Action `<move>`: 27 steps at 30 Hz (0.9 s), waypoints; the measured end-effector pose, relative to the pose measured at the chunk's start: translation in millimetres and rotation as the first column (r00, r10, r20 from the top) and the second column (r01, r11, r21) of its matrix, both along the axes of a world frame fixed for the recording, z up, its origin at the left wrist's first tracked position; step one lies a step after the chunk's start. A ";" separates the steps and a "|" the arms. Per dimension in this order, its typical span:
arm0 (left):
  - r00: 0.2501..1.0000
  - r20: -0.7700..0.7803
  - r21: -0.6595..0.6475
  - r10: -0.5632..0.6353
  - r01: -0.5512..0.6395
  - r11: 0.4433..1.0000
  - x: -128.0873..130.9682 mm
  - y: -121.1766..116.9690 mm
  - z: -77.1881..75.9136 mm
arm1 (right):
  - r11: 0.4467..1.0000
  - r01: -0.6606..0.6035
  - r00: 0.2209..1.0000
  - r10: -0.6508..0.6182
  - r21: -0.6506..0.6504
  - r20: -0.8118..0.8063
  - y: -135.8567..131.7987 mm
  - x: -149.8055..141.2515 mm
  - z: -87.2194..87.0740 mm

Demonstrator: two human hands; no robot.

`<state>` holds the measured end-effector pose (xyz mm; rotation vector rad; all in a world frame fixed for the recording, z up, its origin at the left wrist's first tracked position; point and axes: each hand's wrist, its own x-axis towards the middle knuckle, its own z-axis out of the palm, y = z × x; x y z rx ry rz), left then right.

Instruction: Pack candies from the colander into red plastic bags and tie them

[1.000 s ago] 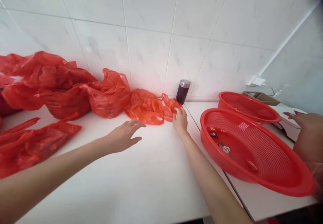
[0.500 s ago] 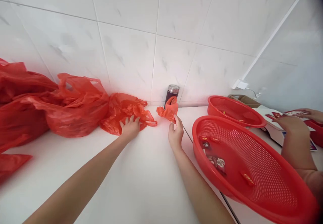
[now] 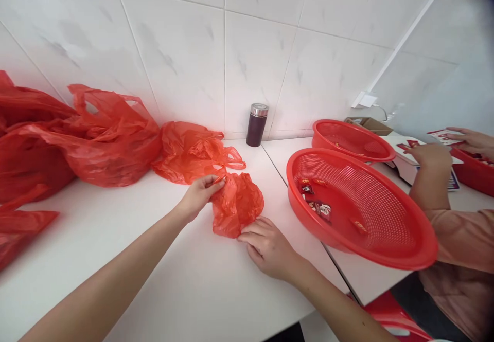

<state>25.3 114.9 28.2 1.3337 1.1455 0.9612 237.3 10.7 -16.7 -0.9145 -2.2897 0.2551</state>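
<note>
Red plastic bag [image 3: 236, 205] crumpled on white table [image 3: 231, 290], near centre. Left hand [image 3: 198, 197] closed, pinching bag's top edge, keeping it gathered; right hand [image 3: 268, 248] half open, just beside bag's near side. More bags [image 3: 104, 146] left; red basket [image 3: 347, 198] right.

Both arms bare, entering from the bottom of the view. Left forearm [image 3: 104, 267] runs up and to the right from the near left corner, wrist slightly flexed. Left hand [image 3: 198, 196] at centre, thumb and fingers [image 3: 210, 182] pinched closed, back of hand upward. Right forearm [image 3: 334, 301] comes in from the near right, angled up and to the left. Right hand [image 3: 268, 249] lies nearer than the left and slightly right of it, palm down, fingers [image 3: 250, 237] extended and loosely together, tips pointing left. Hands close, not touching each other.
</note>
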 end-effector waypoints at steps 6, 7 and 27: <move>0.933 0.118 0.091 0.340 -0.351 0.932 -36.6 6.3 4.3 | 0.967 0.179 0.981 -0.161 -0.179 0.110 -23.1 34.8 7.4; 0.927 0.130 0.091 0.352 -0.364 0.927 -42.1 4.7 8.5 | 0.956 0.211 0.975 -0.191 -0.202 0.116 -26.2 37.6 9.4; 0.541 -0.680 -0.152 -0.494 0.555 0.818 -54.2 -42.7 54.0 | 0.723 0.640 0.728 -0.462 -0.261 0.506 40.7 -15.9 35.7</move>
